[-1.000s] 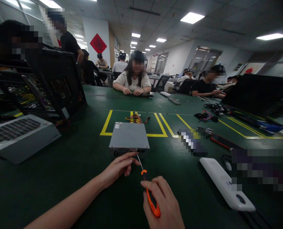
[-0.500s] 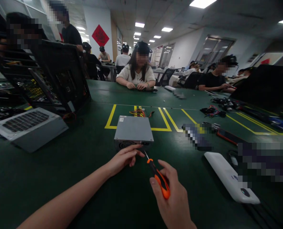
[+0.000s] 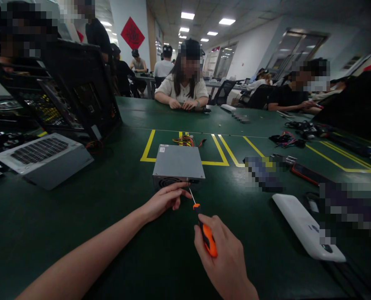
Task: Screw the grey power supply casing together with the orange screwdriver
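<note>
A grey metal power supply (image 3: 179, 161) lies on the green table in front of me, its fan grille facing my side. My right hand (image 3: 224, 254) grips an orange-and-black screwdriver (image 3: 208, 238) by the handle. The screwdriver's thin shaft slants up to the right part of the power supply's near face. By the shaft's tip is my left hand (image 3: 163, 202), its index finger stretched along that face and the other fingers apart and partly bent. Whether the tip sits in a screw is too small to tell. Coloured cables (image 3: 185, 141) stick out behind the power supply.
Another grey power supply (image 3: 44, 160) lies at the left, near an open black computer case (image 3: 79, 91). To the right are a white power bank (image 3: 308, 227) with cables and a dark phone (image 3: 312, 173). A person (image 3: 182, 83) sits across the table.
My right fingers have closed more tightly round the screwdriver handle, and it stands somewhat steeper. My left hand stays at the power supply's near face. The whole view has shifted slightly.
</note>
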